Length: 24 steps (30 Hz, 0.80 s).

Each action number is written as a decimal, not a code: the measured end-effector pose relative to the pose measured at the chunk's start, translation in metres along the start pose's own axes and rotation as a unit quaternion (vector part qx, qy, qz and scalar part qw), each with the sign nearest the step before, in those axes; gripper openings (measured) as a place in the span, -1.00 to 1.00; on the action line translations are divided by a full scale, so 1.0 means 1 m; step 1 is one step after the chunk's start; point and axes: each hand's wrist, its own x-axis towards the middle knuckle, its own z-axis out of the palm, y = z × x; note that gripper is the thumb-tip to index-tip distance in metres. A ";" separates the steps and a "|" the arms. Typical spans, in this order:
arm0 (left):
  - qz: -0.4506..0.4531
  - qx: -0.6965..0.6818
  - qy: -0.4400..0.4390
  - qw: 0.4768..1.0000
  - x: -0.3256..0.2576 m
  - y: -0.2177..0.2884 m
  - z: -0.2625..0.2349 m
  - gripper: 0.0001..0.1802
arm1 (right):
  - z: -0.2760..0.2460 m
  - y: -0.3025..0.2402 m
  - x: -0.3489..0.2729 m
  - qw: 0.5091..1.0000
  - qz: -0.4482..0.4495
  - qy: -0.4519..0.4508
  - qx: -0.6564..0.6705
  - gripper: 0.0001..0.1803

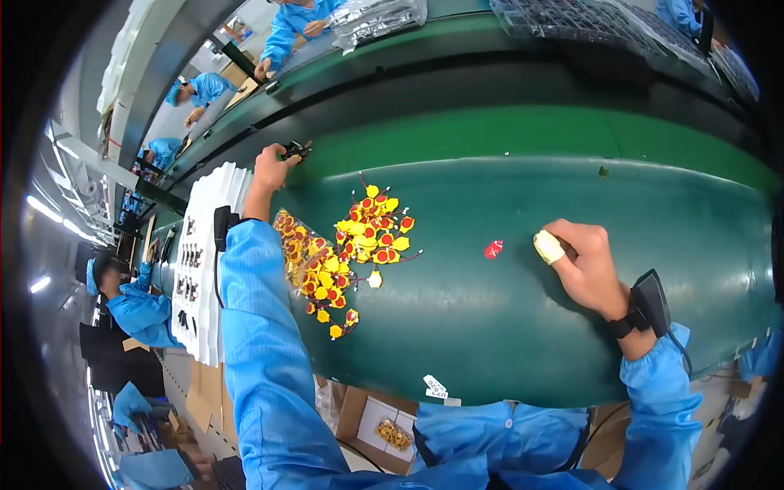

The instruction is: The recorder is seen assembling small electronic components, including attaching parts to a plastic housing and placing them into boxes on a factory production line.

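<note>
My left hand reaches to the far left of the green work surface, its fingers closed on a small black part. On the right, my right hand is curled above the surface, and a pale yellow covering shows at a fingertip. What those fingers hold, if anything, is hidden. Between the hands lies a loose heap of yellow-and-red discs with thin wires. A clear plastic bag of similar discs rests against the heap, near my left forearm. A small red piece lies alone left of my right hand.
White trays with rows of small dark parts stand left of my left arm. A dark green belt runs along the far side. Co-workers in blue sit beyond it. Below the near edge is a cardboard box.
</note>
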 end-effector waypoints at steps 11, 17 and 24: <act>0.031 0.044 -0.017 0.998 0.031 -0.056 0.018 -0.76 | 0.001 -0.001 -0.001 1.000 0.009 -0.016 -0.007 -0.92; 0.177 0.120 0.030 0.976 0.041 -0.071 0.014 -0.73 | 0.001 0.002 -0.002 0.999 0.037 -0.020 0.005 -0.91; 0.072 -0.005 0.020 0.997 0.046 -0.063 0.020 -0.78 | 0.001 0.004 -0.002 0.999 0.039 -0.015 -0.008 -0.88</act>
